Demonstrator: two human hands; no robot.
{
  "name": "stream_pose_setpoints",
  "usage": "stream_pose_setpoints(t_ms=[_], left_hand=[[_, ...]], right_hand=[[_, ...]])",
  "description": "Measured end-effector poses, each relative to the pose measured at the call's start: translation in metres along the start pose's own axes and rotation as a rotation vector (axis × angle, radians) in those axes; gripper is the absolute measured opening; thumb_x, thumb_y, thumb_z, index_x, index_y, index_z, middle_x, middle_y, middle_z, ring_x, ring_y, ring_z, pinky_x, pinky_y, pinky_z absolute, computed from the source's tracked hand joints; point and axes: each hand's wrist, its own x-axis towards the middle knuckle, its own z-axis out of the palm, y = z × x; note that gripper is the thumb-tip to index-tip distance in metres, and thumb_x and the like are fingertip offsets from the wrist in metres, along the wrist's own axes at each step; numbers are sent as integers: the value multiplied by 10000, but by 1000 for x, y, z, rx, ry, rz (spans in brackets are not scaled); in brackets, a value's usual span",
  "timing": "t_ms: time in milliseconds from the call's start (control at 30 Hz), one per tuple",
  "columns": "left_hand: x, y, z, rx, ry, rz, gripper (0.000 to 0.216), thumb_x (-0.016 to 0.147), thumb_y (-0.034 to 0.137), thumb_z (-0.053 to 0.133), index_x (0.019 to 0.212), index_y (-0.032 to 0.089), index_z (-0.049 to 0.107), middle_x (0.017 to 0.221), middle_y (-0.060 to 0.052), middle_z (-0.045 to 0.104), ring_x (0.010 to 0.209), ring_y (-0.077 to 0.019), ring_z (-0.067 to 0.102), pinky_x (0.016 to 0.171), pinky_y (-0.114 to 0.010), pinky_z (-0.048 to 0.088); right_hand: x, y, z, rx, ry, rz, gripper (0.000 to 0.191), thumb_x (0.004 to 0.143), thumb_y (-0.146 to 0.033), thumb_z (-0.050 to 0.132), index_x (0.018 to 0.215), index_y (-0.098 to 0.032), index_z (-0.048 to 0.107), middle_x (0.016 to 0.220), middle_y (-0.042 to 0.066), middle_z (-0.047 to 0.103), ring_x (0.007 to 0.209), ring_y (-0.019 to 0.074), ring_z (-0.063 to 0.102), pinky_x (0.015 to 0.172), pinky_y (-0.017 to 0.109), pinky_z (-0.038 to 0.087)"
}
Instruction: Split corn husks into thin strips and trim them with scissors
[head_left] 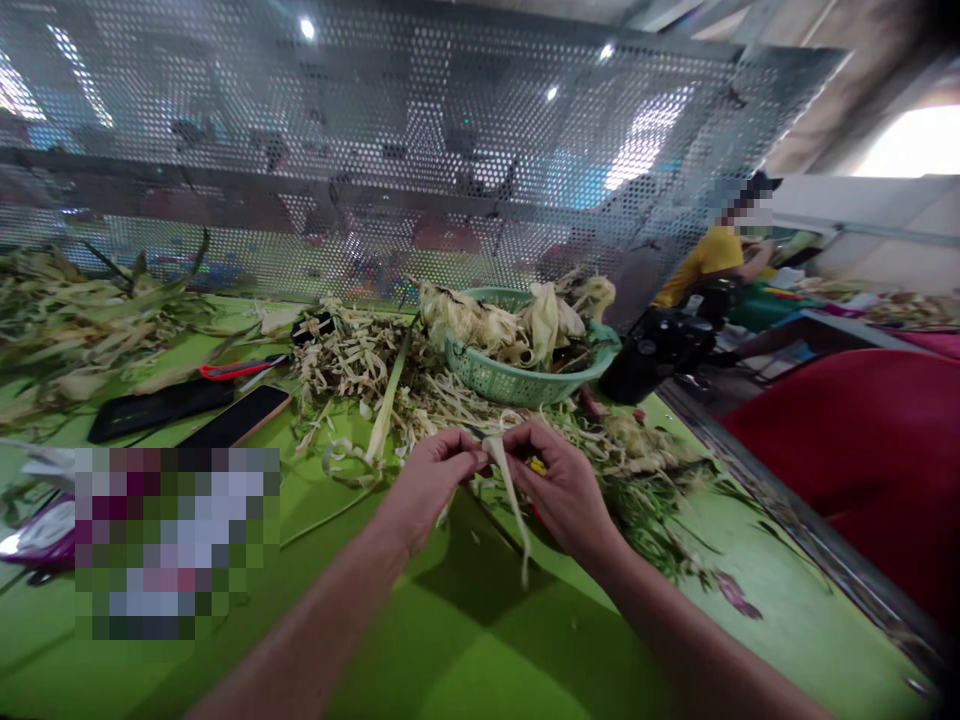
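A pale strip of dried corn husk [512, 497] hangs between my two hands, its narrow tail pointing down over the green tabletop [480, 650]. My left hand [435, 475] pinches its upper end between thumb and forefinger. Close beside it, my right hand [556, 478] grips the same end with curled fingers. Something small and yellow shows near the right fingers, too little to name. Just beyond the hands stands a light green plastic basket [517, 385], heaped with dried husks [551, 325]. Husk shreds [352, 360] lie around its base.
Left of my arms lie two dark phones [161, 408] [238, 420] and red-handled scissors [240, 368]. More husks [82, 330] pile up at far left. A perforated metal screen [360, 150] rises behind. Green sprigs [660, 525] lie at right; a person in yellow [705, 262] sits farther off.
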Motion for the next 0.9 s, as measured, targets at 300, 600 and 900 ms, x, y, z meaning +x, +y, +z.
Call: stream_pose_setpoints(t_ms=[300, 600, 900], left_hand=[[1, -4, -2, -129, 36, -51, 92, 715, 230, 632, 678, 162, 582, 678, -8, 574, 652, -108, 507, 649, -244, 385], [1, 0, -2, -135, 21, -73, 34, 689, 164, 621, 708, 157, 594, 711, -4, 569, 667, -100, 509, 634, -226, 391], [-2, 3, 0, -1, 8, 11, 139, 690, 265, 679, 669, 161, 589, 685, -3, 581, 707, -125, 522, 696, -260, 394]], right_hand=[[2, 0, 1, 23, 16, -100, 53, 798, -244, 647, 802, -192, 639, 741, 13, 631, 669, 144, 575, 629, 260, 478], [2, -1, -3, -85, -29, -123, 80, 827, -238, 616, 769, -197, 652, 754, 21, 645, 696, 157, 589, 658, 272, 470], [-1, -1, 1, -19, 7, 7, 92, 810, -259, 627, 773, -182, 591, 700, 5, 587, 652, 139, 537, 602, 250, 441]])
